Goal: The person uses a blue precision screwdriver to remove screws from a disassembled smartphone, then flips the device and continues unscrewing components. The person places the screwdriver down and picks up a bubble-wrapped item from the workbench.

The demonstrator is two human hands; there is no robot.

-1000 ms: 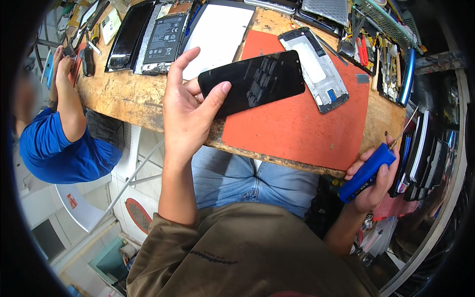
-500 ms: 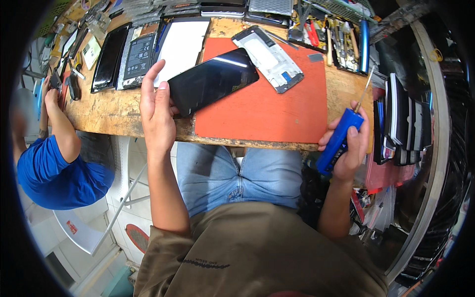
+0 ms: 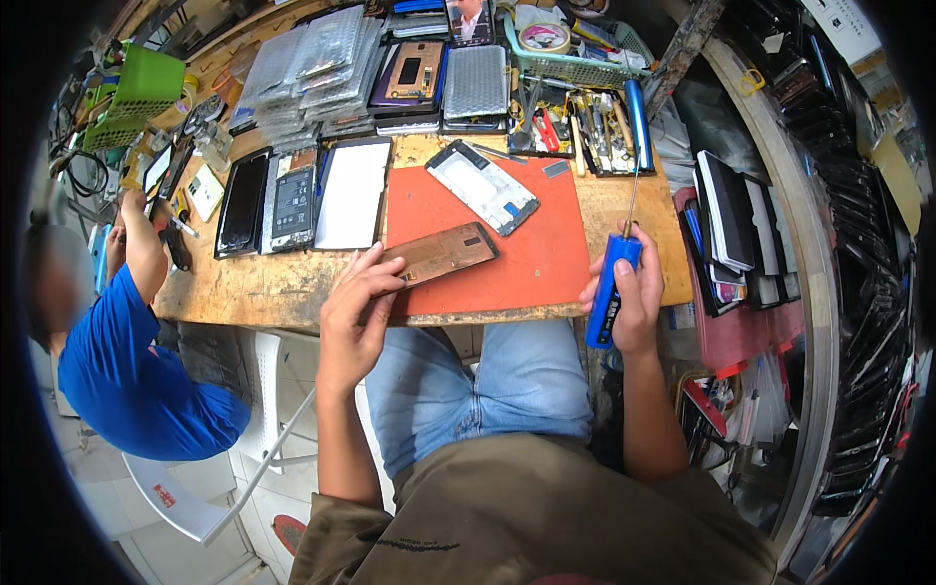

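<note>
My left hand (image 3: 353, 312) holds a phone screen panel (image 3: 450, 253) by its left end, thumb below and fingers over the edge. Its copper-coloured back faces up, tilted over the orange mat (image 3: 531, 277). In my right hand (image 3: 639, 297), at the table's front right edge, is a blue pen-like power tool (image 3: 609, 304). Its thin metal shaft points up and away from me, touching nothing I can make out. A silvery phone frame (image 3: 466, 175) with a white inner area lies on the far part of the mat, beyond the panel.
An opened phone with its battery (image 3: 294, 207), a black phone (image 3: 244, 205) and a white sheet (image 3: 349, 190) lie left of the mat. A tray of tools (image 3: 614, 132) stands at the back right. Wrapped phones (image 3: 317, 68) are stacked behind. A person in blue (image 3: 146, 380) works at left.
The panel has been turned from its glossy black face to its copper back, and my left fingers now lie over its end. The view has shifted, showing more of the table's back.
</note>
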